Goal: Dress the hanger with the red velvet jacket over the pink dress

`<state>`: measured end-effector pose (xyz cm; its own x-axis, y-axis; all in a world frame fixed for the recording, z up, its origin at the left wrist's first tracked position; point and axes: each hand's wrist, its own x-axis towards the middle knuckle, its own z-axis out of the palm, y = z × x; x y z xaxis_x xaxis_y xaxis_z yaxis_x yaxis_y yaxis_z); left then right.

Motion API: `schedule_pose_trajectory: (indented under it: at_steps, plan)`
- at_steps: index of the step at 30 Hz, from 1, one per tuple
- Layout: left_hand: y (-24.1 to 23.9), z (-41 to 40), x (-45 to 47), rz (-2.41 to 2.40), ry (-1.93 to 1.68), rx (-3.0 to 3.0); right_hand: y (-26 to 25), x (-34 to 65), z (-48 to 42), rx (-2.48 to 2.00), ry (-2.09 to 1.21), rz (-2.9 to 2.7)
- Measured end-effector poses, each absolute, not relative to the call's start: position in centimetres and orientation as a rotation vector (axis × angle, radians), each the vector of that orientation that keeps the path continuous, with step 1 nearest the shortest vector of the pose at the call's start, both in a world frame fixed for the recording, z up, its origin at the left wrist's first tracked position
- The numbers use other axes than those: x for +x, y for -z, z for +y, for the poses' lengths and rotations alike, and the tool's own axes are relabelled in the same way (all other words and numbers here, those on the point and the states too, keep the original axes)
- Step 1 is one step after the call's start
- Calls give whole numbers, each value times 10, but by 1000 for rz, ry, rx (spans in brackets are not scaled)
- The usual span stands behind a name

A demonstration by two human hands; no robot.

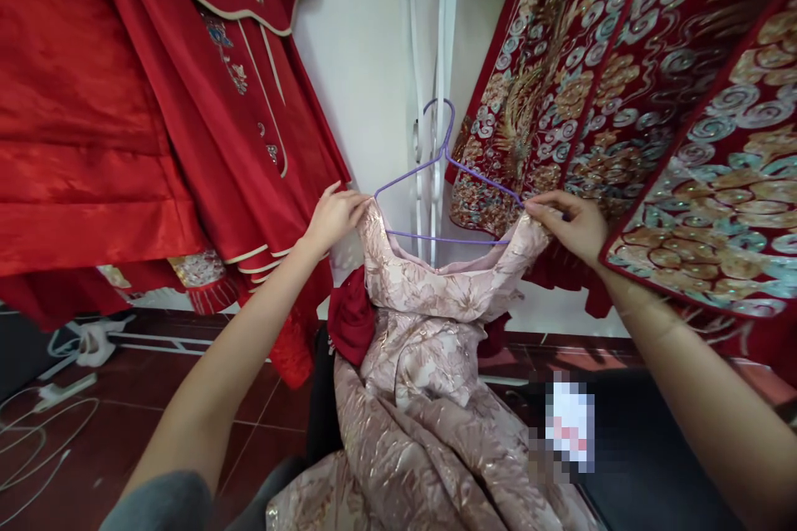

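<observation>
The left hand point(333, 216) and right hand point(569, 224) each pinch a shoulder of the pink brocade dress point(429, 348) onto the purple hanger point(445, 191) between them. The heavy skirt, trailing below, could drag a shoulder off the thin wire.

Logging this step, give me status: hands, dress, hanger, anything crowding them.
Left hand pinching dress shoulder at hanger end. Right hand pinching the other shoulder. Red gowns hang close on both sides.
</observation>
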<state>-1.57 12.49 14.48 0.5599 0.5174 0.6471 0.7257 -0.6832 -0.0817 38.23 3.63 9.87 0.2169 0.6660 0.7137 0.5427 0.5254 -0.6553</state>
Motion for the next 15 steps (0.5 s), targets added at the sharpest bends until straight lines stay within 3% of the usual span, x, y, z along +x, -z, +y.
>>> schedule_pose_trajectory:
  at_steps: [6, 10, 12, 15]
  plan:
    - [-142, 115, -27, -1422, 735, -2156, -85, 392, 49, -1069, 13, -1153]
    - [-110, 115, -47, -1696, 828, -2216, -49, 386, 39, -1105, 32, -879]
    - [-87, 115, -54, -1813, 1002, -2386, -28, 379, 28, -1119, 50, -729]
    - [-56, 111, -50, -1943, 1569, -2747, -1, 366, 10, -1090, -28, -583]
